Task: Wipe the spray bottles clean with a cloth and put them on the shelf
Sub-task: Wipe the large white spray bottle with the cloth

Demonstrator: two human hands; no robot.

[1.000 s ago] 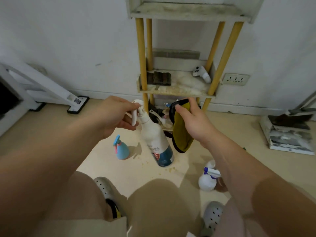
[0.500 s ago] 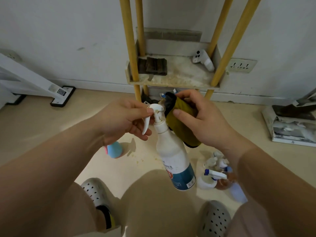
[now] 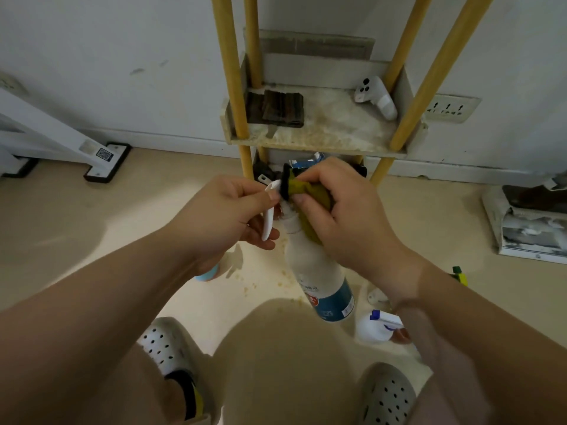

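Spray bottle (image 3: 313, 271) held off the floor, cloth (image 3: 310, 191) at its neck

Pale floor (image 3: 122, 228) fills the near scene, and the shelf (image 3: 319, 139) on yellow poles stands against the far wall. In front of the shelf's lowest tier, the white spray bottle with the blue base hangs tilted, clear of the floor. The left hand (image 3: 227, 216) has its fingers clenched round the white trigger head at the top. The right hand (image 3: 346, 216) has its fingers grasping the yellow cloth, which is pressed against the bottle's neck. At the near right a small white bottle (image 3: 376, 328) with a blue trigger stands on the floor. A light-blue bottle (image 3: 208, 274) shows partly behind the left wrist. On the shelf lie a dark folded item (image 3: 280, 108) and a white controller (image 3: 376, 98).
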